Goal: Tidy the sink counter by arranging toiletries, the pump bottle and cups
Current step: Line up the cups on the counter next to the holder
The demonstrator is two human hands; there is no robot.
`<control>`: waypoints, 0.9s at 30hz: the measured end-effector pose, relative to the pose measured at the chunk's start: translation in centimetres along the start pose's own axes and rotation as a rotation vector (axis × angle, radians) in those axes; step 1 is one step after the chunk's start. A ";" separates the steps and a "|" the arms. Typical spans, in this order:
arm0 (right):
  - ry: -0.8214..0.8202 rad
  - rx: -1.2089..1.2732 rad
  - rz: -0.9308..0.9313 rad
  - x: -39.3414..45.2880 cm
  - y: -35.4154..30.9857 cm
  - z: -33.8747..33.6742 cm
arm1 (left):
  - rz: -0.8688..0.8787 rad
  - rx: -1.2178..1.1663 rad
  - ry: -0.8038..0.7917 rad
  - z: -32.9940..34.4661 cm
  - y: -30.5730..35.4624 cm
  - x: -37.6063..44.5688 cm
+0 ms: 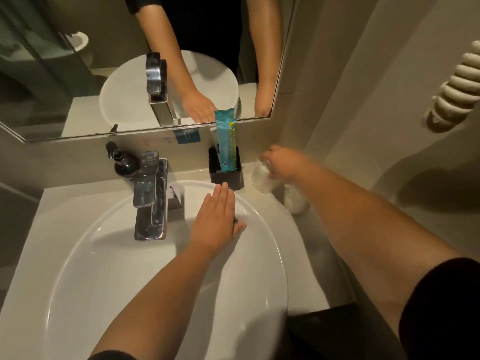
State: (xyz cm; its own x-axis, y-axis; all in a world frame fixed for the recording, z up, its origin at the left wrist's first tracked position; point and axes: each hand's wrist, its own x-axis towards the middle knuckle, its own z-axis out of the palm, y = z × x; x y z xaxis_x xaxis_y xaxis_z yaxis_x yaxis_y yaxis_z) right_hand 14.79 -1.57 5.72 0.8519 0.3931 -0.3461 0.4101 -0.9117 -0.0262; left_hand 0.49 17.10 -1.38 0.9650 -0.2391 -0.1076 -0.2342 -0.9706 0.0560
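Round white ceramic basin (78, 255) fills counter. Left hand (215, 222) flat, fingers straight, over far rim. Right hand (284, 163) grasps clear plastic cup (262, 178), just right of black square holder (227, 175) with upright teal packets (227, 141). Black pump bottle (123, 162) behind chrome tap (150, 196).

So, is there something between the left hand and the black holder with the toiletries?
Nothing visible. The left hand lies flat on the sink rim, fingertips just short of the black holder; the gap between them is bare.
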 end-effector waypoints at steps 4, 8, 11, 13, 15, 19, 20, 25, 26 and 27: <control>0.013 0.018 -0.025 1.3 0.3 -0.4 | 0.000 -0.013 0.017 0.0 -0.1 -0.1; 0.038 0.015 -0.036 1.8 0.2 -0.6 | -0.002 -0.017 0.026 0.0 -0.1 -0.1; 0.050 0.028 -0.026 2.0 0.2 -0.5 | -0.005 -0.021 0.030 0.0 0.0 -0.2; 0.058 0.032 -0.022 2.1 0.2 -0.4 | -0.004 -0.019 0.026 0.0 0.0 -0.2; 0.066 0.033 -0.019 2.1 0.2 -0.3 | -0.001 -0.017 0.028 0.0 -0.1 -0.1; 0.065 0.032 -0.010 2.2 0.2 -0.2 | -0.001 -0.014 0.021 0.0 -0.1 -0.1; 0.066 0.031 -0.009 2.2 0.2 -0.2 | -0.001 -0.014 0.021 0.0 -0.1 -0.1; 0.078 0.038 -0.015 2.3 0.4 0.1 | -0.002 -0.024 0.029 0.0 0.0 -0.2; 0.080 0.037 -0.018 2.3 0.5 0.1 | -0.001 -0.026 0.033 0.0 0.0 -0.2; 0.083 0.039 -0.019 2.3 0.5 0.1 | 0.000 -0.026 0.036 0.0 0.0 -0.2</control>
State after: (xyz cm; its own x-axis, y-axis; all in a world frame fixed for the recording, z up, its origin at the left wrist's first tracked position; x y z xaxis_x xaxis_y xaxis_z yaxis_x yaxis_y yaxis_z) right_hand 16.93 -1.17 4.77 0.8687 0.4175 -0.2667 0.4150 -0.9072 -0.0686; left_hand 0.32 17.14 -1.37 0.9688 -0.2372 -0.0716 -0.2313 -0.9695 0.0814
